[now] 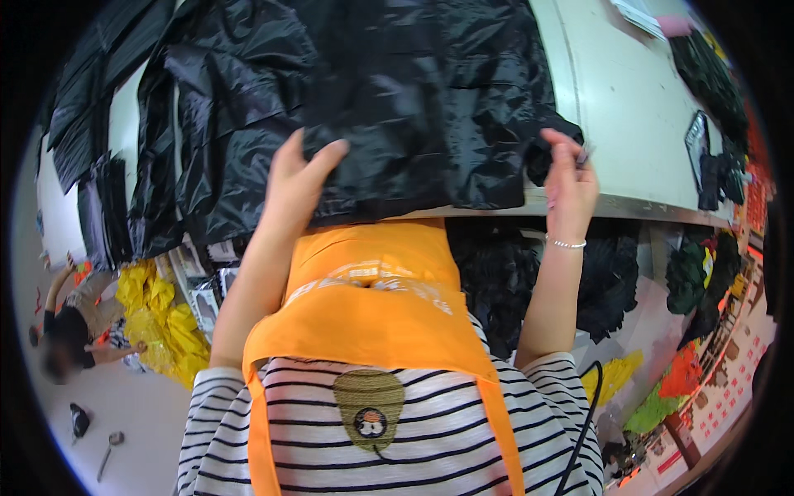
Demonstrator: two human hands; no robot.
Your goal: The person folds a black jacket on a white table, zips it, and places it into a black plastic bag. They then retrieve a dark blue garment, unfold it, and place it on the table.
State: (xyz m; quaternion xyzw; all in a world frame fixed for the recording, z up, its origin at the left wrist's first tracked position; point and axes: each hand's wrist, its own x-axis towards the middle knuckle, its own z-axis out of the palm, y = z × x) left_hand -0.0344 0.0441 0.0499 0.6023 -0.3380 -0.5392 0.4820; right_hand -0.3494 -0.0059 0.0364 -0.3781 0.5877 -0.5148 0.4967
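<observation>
A shiny black garment [380,107], which looks like a jacket, lies spread over the pale table with its lower edge along the table's front. My left hand [298,178] rests on its left part, thumb and fingers apart, holding nothing visible. At its right side my right hand [571,178] is raised with bent fingers pressed together, beside a bunched black piece of the garment [539,161]. A small metallic thing [584,155] shows at those fingers, too small to name. Whether they also grip the fabric cannot be made out.
More black garments [103,99] hang over the table's left side. The white tabletop [633,124] extends right, with dark pieces [707,169] at its far side. Below are dark cloth heaps [504,277] and yellow cloth [161,318]. Another person [70,331] is at lower left.
</observation>
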